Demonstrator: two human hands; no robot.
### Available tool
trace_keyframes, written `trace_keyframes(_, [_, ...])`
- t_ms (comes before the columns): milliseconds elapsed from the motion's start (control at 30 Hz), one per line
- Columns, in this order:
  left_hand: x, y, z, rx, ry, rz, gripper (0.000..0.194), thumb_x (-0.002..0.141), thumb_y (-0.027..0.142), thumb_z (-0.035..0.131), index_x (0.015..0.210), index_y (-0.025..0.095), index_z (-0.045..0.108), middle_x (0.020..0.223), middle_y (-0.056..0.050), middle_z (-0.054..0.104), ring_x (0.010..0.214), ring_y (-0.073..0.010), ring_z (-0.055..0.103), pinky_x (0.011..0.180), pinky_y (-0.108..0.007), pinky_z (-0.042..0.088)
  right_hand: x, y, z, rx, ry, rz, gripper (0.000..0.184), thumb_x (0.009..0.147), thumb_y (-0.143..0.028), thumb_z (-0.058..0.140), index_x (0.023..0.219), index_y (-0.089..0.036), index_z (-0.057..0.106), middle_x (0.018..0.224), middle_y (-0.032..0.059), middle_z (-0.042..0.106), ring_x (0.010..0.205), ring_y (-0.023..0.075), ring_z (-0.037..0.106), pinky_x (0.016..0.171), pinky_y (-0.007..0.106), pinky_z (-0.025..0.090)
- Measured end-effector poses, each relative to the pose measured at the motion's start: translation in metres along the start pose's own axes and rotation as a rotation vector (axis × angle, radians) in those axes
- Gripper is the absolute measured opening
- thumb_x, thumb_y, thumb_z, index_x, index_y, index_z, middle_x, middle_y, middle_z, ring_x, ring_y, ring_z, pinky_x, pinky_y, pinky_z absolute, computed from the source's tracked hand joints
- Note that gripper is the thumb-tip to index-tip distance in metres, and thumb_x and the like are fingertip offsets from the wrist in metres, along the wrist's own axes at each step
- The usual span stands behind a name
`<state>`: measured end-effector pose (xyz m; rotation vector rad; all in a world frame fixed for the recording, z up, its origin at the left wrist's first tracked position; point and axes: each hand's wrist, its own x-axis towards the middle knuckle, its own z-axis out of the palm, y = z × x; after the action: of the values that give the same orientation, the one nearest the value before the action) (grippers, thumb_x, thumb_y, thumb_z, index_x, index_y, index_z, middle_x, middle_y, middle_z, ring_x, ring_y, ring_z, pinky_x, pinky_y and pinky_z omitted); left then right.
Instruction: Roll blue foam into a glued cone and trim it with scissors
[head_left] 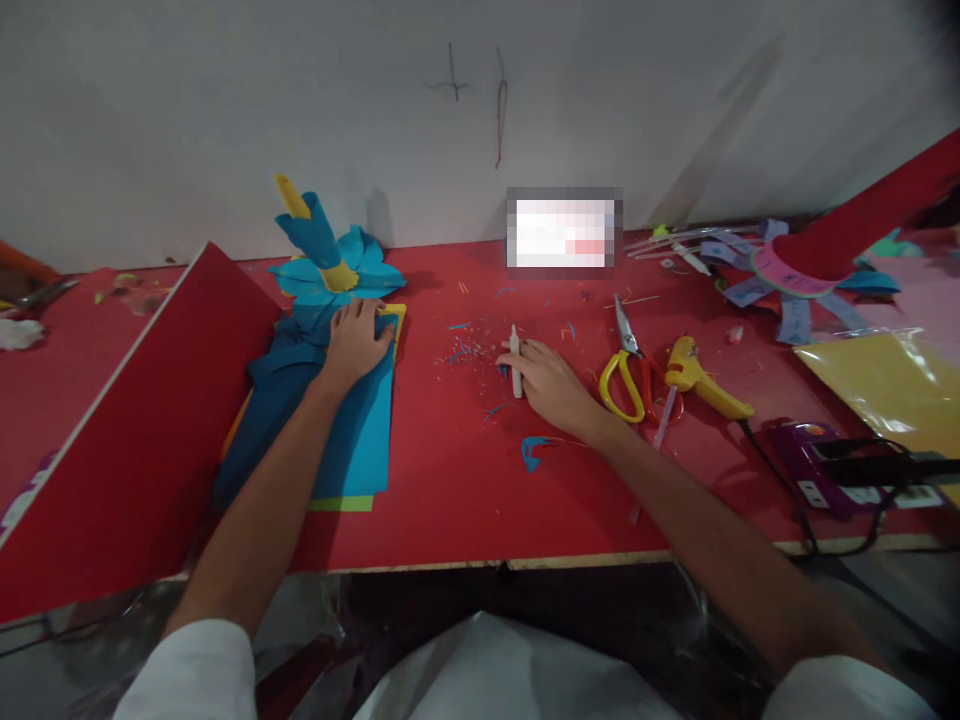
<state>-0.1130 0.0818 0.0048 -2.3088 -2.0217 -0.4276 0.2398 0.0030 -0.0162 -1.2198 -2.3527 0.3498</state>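
Note:
My left hand [358, 345] lies with its fingers spread on a stack of blue craft sheets [356, 440], near the stack's top edge. Just beyond it stands a blue paper flower [367, 268] with a rolled blue and yellow stem. My right hand [559, 385] has its fingers closed around a slim whitish tube with a narrow tip [516, 375], close to the tabletop. Small blue and pale paper scraps [469, 350] are scattered to the left of the tube. A cut blue scrap [532, 452] lies nearer to me.
Scissors [628, 350] with yellow and red handles and a yellow glue gun [701, 380] lie right of my right hand. A purple box [810, 465] with a black cable sits farther right. A red board [142, 440] leans at left; a red cone shape [870, 215] rises at right.

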Motion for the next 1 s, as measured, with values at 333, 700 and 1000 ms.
trace_keyframes(333, [0.002, -0.005, 0.006, -0.012, 0.007, 0.009, 0.038, 0.102, 0.046, 0.055, 0.127, 0.018, 0.059, 0.138, -0.018, 0.062, 0.136, -0.0356, 0.054, 0.119, -0.047, 0.036, 0.000, -0.001, 0.000, -0.003, -0.004, 0.002, 0.047, 0.094, -0.003, 0.043, 0.129, -0.021, 0.069, 0.133, 0.0157, 0.069, 0.132, 0.0311, 0.057, 0.109, 0.051, 0.048])
trace_keyframes(700, [0.000, -0.006, 0.008, -0.020, 0.074, 0.023, 0.029, 0.100, 0.036, 0.062, 0.120, 0.016, 0.060, 0.129, -0.017, 0.066, 0.130, -0.0363, 0.058, 0.120, -0.051, 0.036, -0.001, 0.001, 0.000, -0.014, -0.009, -0.009, 0.047, 0.095, -0.004, 0.045, 0.130, -0.023, 0.069, 0.136, 0.0142, 0.069, 0.134, 0.0314, 0.057, 0.112, 0.052, 0.047])
trace_keyframes(1000, [0.002, -0.012, 0.016, -0.064, 0.102, 0.017, 0.034, 0.098, 0.042, 0.064, 0.125, 0.020, 0.062, 0.136, -0.018, 0.063, 0.133, -0.0380, 0.057, 0.117, -0.052, 0.040, 0.000, -0.001, -0.001, -0.019, -0.008, -0.004, 0.046, 0.095, -0.004, 0.044, 0.129, -0.021, 0.069, 0.138, 0.0147, 0.069, 0.134, 0.0310, 0.058, 0.112, 0.051, 0.048])
